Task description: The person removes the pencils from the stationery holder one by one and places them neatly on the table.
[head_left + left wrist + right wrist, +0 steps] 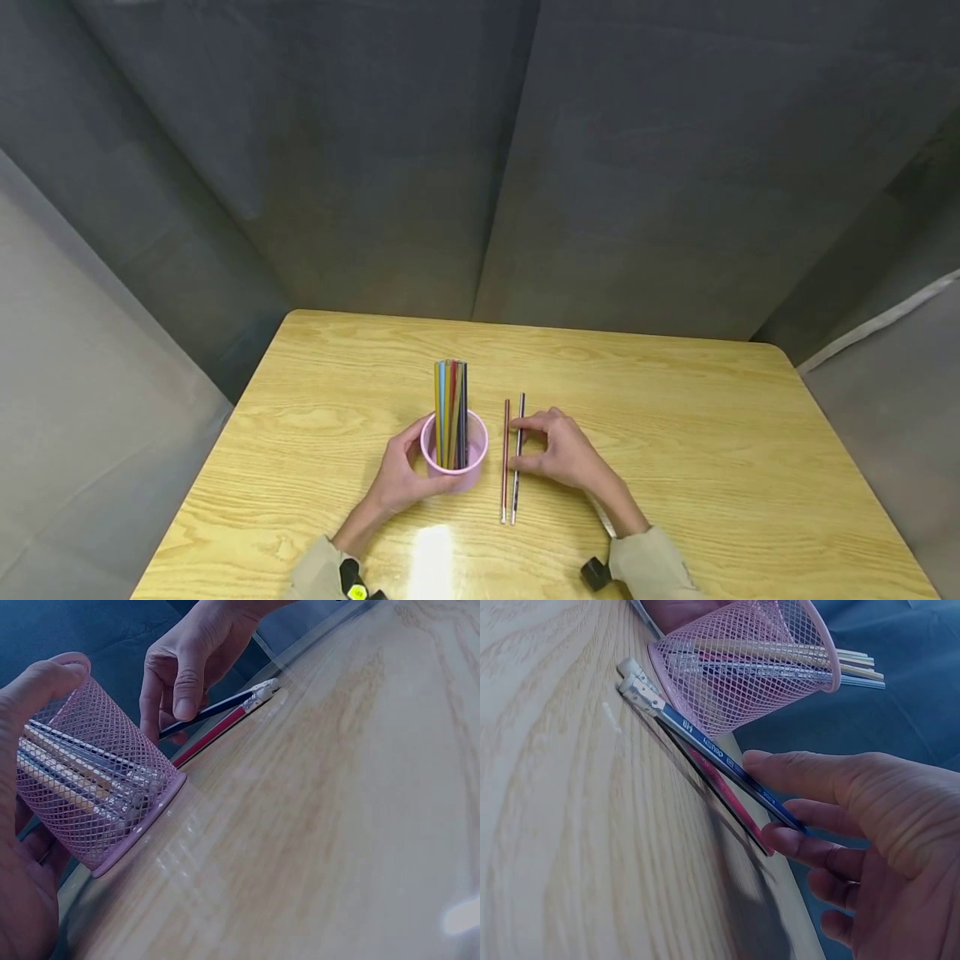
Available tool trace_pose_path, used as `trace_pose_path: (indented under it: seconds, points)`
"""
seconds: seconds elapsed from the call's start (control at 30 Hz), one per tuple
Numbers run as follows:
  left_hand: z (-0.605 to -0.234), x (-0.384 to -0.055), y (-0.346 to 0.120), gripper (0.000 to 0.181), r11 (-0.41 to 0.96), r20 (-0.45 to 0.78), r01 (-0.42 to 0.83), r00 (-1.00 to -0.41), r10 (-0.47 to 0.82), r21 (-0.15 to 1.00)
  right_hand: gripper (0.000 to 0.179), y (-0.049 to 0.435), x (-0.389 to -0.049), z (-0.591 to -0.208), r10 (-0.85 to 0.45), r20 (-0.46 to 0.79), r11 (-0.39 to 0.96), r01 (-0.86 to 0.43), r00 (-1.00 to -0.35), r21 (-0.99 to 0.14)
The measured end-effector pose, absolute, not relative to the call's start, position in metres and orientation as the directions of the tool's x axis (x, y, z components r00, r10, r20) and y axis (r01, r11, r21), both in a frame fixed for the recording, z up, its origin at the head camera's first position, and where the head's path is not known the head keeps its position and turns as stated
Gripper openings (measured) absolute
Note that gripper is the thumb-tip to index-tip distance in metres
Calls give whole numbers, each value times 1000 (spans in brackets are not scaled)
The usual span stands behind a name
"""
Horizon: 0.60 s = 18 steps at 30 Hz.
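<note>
My left hand (396,479) holds a pink mesh pencil cup (467,481), with the thumb on the near side and the fingers round the left side. Several pencils (451,400) in yellow, light blue, red and dark tones stand in the cup. Right of it, a red pencil (504,492) and a dark blue pencil (516,492) lie side by side on the table. My right hand (566,452) pinches the dark blue pencil, thumb and fingertips at its shaft. In the right wrist view, a fingertip also meets the end of the red pencil (727,793). White erasers (634,682) top both.
The wood-grain table (712,433) bears all of this. Grey cloth (375,167) hangs behind it and on both sides. A bright glare patch (431,558) shows near the front.
</note>
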<state>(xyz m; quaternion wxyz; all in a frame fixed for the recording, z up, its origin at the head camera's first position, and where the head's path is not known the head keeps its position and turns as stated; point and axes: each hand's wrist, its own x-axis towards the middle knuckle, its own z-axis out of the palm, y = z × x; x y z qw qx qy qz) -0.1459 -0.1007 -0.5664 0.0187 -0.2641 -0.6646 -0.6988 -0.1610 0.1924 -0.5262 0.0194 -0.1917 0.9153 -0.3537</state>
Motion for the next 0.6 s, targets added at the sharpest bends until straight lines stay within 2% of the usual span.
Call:
trace_pose_path:
  seconds: [0.27,0.6]
  points:
    - [-569,-144,-102,87,-111,409,395,-855,319,912,61,190,-159,-528,-376,63,682,-322,-924,-657]
    - [-567,-145,-101,87,-101,425,416,-844,326,904,54,188,-159,-529,-390,92,692,-358,-916,-627]
